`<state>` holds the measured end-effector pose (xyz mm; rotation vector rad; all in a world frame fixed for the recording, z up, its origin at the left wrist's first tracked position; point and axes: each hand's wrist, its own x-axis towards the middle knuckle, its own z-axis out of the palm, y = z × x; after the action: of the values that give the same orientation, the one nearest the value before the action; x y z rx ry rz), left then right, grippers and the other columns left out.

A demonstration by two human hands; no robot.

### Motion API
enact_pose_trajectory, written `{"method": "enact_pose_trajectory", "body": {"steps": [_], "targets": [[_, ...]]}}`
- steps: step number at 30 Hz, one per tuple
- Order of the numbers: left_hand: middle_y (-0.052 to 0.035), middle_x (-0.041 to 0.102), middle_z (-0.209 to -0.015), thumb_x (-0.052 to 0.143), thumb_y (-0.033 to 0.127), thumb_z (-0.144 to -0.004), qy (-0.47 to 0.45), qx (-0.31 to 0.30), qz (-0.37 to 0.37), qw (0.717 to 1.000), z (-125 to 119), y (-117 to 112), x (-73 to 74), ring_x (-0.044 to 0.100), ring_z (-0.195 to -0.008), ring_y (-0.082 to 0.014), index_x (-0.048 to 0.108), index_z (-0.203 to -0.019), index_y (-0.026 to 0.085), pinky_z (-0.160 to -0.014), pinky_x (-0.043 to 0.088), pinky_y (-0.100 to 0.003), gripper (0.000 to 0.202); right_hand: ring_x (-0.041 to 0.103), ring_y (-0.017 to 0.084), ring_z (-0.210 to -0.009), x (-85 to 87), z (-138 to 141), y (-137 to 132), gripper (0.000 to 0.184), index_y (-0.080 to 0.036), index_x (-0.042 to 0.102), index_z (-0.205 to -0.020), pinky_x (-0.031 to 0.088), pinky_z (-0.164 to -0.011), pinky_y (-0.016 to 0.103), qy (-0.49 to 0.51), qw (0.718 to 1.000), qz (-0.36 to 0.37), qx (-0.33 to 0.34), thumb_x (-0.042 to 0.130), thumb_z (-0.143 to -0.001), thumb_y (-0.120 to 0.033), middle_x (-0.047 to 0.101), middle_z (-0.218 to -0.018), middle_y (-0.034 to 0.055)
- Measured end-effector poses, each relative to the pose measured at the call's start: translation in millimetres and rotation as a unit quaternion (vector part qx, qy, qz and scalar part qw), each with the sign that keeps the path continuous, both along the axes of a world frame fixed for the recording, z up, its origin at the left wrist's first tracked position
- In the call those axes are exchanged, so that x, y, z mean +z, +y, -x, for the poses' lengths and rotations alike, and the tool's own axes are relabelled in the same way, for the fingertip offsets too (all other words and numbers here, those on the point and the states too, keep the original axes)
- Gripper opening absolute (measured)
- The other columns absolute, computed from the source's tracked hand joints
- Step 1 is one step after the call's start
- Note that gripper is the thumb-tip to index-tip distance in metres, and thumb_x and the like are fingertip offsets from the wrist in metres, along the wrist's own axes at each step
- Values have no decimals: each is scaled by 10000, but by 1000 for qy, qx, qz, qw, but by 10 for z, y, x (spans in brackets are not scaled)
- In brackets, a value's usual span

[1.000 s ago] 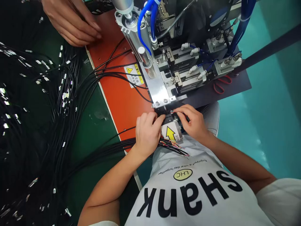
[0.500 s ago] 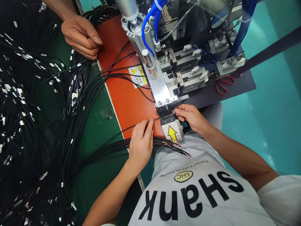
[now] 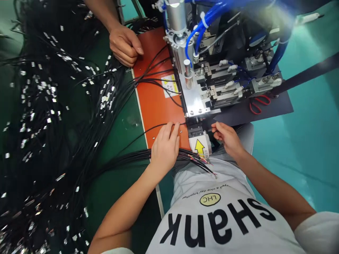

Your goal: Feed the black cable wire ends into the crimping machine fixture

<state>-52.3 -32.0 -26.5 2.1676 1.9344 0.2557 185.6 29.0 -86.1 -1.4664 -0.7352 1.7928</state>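
Note:
My left hand (image 3: 165, 145) lies over the orange plate (image 3: 148, 95), its fingertips closed on a thin black cable (image 3: 150, 129). That cable runs from the green table across the plate to the black feed block (image 3: 195, 129) of the machine. Beneath my left wrist passes a bundle of black cables (image 3: 137, 157), whose stripped coloured ends fan out near my shirt. To the right of the block, my right hand (image 3: 228, 139) is held apart from it, thumb and fingers drawn together with nothing visible in them. A yellow arrow label (image 3: 200, 147) marks the block's near end.
Metal cylinders and clamps of the machine (image 3: 189, 95) rise beyond my hands, with blue air hoses (image 3: 212, 17) above. Another person's hand (image 3: 124, 45) rests at the plate's far left. Red-handled scissors (image 3: 255, 106) lie on the dark shelf. Heaped black cables (image 3: 53, 123) cover the left.
My right hand has let go of the cable's end and drawn back to the right. My left hand and its cable have moved forward, nearer the machine's clamps. The view has shifted.

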Motion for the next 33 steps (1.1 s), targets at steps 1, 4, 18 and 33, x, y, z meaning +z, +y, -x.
{"method": "enact_pose_trajectory", "body": {"steps": [1,4,18,33], "targets": [[-175,466,-1480,379,296,-1009,-5,12,-6,1000,-21,81,23,435,-1369,-324,406,-1481,164,-1093,440,-494,490,469,58,-542,5,-4,-8,393,-188,704,-900,319,-470,204,1,1000,-7,-3,751,-774,-557,588,-786,-13],[-157,486,-1455,347,299,-1020,-28,7,-22,999,73,258,134,452,-1359,-282,427,-1451,161,-1100,438,-446,460,457,70,-537,60,-17,-13,339,-202,714,-873,299,-455,231,-10,999,-34,-16,782,-757,-514,585,-777,3],[-138,577,-1103,396,229,-974,129,254,19,958,2023,-155,220,610,-999,-242,615,-1031,156,-908,495,-384,238,634,246,-754,590,-49,-458,167,-344,667,-1071,502,-666,426,-241,861,-345,284,611,-914,-360,688,-1029,80],[-28,578,-907,522,220,-921,-180,-48,220,958,990,-153,486,553,-853,-172,596,-913,213,-784,486,-306,75,614,184,-729,675,89,-443,187,-273,665,-1096,498,-666,337,-222,851,-378,289,582,-933,-238,663,-929,40]]}}
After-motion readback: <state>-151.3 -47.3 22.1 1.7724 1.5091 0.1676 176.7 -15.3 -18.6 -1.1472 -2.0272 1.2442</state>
